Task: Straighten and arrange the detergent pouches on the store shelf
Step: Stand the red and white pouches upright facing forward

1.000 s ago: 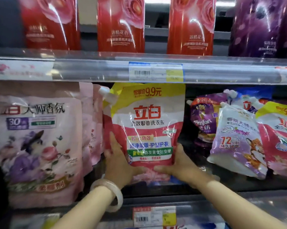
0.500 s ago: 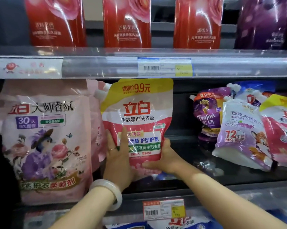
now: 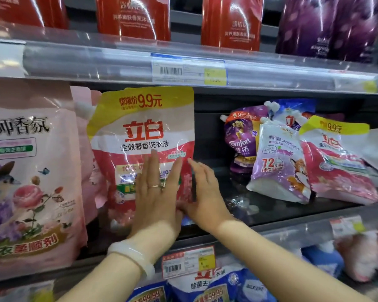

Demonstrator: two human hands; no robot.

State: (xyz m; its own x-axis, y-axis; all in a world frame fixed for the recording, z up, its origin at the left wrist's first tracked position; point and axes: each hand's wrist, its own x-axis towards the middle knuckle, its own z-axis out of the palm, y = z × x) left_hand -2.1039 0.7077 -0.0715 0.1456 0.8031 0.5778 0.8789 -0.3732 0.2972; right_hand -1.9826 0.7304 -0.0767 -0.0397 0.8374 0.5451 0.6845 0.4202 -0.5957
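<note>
Pouch upright under both hands

Your left hand lies flat and spread on the lower front of the red, white and yellow detergent pouch, fingers pointing up, pressing it back. A ring shows on one finger and a pale bangle sits on that wrist. Your right hand is open too, fingers straight and together, its palm set against the pouch's right edge; the heels of your two hands touch near the pouch's bottom corner. Neither hand is closed around anything.

The pouch stands upright on the middle shelf, its yellow top band reaching almost to the shelf rail above. Its left edge sits just beside the big pink pouch with the bird and roses, with thinner pink pouches between them.

To your right, well apart across a bare stretch of shelf, a loose group leans and slumps: a purple pouch at the back, a white and lilac pouch tilted in front of it, and another red and yellow pouch lying over to the right.

Red packs and a dark purple pack stand on the shelf above. Blue packs fill the shelf below.
</note>
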